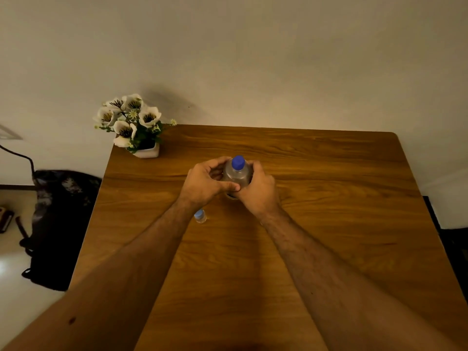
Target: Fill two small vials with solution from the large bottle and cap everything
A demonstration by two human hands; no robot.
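The large clear bottle (236, 176) with a blue cap (238, 162) stands upright at the middle of the wooden table (329, 198). Both hands wrap around its body: my left hand (205, 184) grips it from the left with the thumb across the front, and my right hand (258, 191) grips it from the right. The cap sits on the bottle. One small clear vial (200, 216) with a pale blue cap stands on the table just right of my left wrist. A second vial is not visible.
A white pot of white artificial flowers (134, 125) stands at the table's far left corner against the wall. A dark bag (60, 224) lies on the floor left of the table. The table's right edge borders something dark.
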